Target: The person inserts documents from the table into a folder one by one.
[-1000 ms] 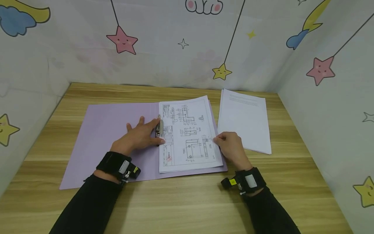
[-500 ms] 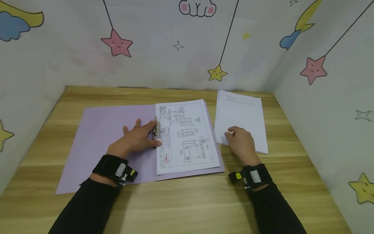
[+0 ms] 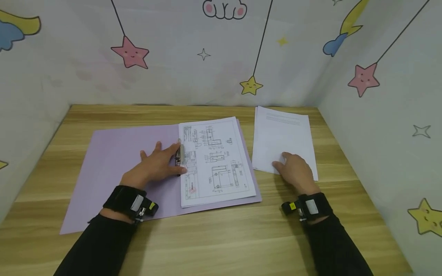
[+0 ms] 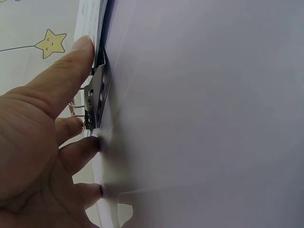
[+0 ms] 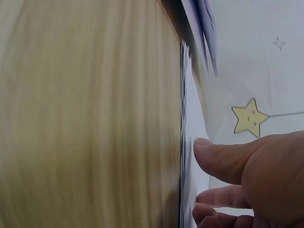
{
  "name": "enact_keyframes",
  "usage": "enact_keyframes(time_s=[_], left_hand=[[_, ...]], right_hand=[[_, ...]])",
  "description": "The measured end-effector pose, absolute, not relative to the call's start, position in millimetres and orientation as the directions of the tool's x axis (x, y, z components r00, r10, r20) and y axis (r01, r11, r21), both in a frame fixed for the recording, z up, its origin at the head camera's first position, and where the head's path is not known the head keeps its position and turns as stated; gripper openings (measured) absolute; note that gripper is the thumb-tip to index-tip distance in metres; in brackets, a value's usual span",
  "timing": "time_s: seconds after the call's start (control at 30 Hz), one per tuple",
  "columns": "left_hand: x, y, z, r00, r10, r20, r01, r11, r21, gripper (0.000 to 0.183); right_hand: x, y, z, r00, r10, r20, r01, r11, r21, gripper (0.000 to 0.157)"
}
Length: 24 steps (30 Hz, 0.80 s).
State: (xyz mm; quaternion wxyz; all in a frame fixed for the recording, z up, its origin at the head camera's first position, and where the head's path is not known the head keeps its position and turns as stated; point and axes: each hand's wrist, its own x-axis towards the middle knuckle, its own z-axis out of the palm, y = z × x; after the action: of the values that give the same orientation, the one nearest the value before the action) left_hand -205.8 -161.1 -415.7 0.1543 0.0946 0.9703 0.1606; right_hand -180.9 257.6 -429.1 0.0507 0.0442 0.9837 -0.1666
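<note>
A purple folder lies spread on the wooden table, with printed technical drawings on its right half. Across the metal clip at the fold stretches my left hand, fingers spread, the thumb resting on the papers' edge. The left wrist view shows this clip from the side, its thin metal wires between thumb and fingers. My right hand is over the lower part of a separate paper stack, thumb and fingers loosely bent. In the right wrist view the fingertips meet the stack's top sheet.
The wooden table stretches in front of the folder. A white wall covering with cartoon stars stands behind and on both sides. A narrow strip of table separates folder and loose stack. Both wrists wear black straps with small cameras.
My right hand has left the right edge of the drawings and moved right onto the separate paper stack. The left hand has stayed at the clip. The head view has shifted slightly.
</note>
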Motion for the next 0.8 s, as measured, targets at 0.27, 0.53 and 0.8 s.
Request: enact_keyframes(time_s=[0.27,0.53,0.8], left_hand=[[-204.5,-166.2,-414.3,-0.931,0.23,-0.285,0.124,0.93,0.346,0.104],[-203.0,-171.0,-412.1,-0.93,0.238,-0.281,0.129,0.925,0.357,0.103],[-207.7,-164.2,-412.2,-0.924,0.27,-0.272,0.16,0.917,0.367,0.103]], right_hand=[[-186.9,287.2,-430.6,-0.967,0.238,-0.095,0.256,0.909,-0.33,0.047],[-191.1,313.6,-433.3,-0.916,0.391,-0.094,0.399,0.86,-0.318,0.043],[-187.8,333.5,-433.3,-0.877,0.469,-0.102,0.479,0.836,-0.269,0.04]])
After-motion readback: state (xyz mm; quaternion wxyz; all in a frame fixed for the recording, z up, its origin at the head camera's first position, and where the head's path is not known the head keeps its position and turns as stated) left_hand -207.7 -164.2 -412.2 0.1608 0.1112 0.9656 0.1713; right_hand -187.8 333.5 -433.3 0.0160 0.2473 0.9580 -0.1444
